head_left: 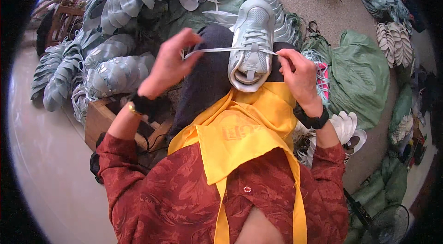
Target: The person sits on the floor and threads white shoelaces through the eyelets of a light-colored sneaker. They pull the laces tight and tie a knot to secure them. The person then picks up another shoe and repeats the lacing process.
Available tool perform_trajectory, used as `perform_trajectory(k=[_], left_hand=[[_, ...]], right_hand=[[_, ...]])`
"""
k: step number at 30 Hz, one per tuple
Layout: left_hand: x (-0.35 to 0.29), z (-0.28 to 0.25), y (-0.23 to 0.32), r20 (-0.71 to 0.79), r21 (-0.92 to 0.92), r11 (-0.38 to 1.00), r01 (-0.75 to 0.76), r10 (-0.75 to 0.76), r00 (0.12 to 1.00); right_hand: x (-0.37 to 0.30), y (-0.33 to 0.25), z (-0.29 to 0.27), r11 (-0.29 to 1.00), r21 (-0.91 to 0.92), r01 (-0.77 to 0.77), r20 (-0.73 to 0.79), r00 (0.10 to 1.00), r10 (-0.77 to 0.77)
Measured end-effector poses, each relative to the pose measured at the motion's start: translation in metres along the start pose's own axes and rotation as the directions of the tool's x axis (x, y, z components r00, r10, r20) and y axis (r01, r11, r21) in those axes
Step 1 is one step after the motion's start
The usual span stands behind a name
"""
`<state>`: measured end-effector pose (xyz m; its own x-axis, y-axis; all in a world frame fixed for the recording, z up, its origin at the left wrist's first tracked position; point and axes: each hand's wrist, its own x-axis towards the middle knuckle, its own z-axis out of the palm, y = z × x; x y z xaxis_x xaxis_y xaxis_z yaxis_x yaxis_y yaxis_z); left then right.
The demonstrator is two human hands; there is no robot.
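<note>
A pale grey-blue sneaker upper (259,13) rests on my lap, toe pointing away from me and heel opening nearest. Its laces run crosswise through the eyelets over the tongue (253,62). A white shoelace (214,50) stretches straight out from the upper's left side to my left hand (170,65), which holds it with curved fingers, thumb and forefinger apart at the tips. Close by the upper's right side, my right hand (297,74) pinches the short right-hand stretch of lace between thumb and fingers.
Stacked pale shoe uppers (122,73) crowd the left, some above a wooden box (104,119). A green sack (362,78) lies right of my lap, with white shoe pieces (346,126) below it. A fan (390,223) stands at lower right. My yellow apron (244,128) covers my lap.
</note>
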<state>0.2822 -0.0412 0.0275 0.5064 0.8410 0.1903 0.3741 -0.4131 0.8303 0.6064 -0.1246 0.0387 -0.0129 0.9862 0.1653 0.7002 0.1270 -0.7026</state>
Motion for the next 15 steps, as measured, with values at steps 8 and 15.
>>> perform_trajectory(k=[8, 15], left_hand=[[0.019, 0.047, 0.024, 0.158, 0.194, 0.952, -0.238, 0.210, 0.965], [0.017, 0.022, 0.025, 0.160, 0.219, 0.955, -0.201, 0.168, 0.973]], right_hand=[[-0.002, -0.004, -0.009, 1.000, -0.021, -0.010, -0.010, 1.000, 0.009], [-0.001, 0.003, -0.015, 0.997, -0.083, 0.013, -0.026, 1.000, -0.015]])
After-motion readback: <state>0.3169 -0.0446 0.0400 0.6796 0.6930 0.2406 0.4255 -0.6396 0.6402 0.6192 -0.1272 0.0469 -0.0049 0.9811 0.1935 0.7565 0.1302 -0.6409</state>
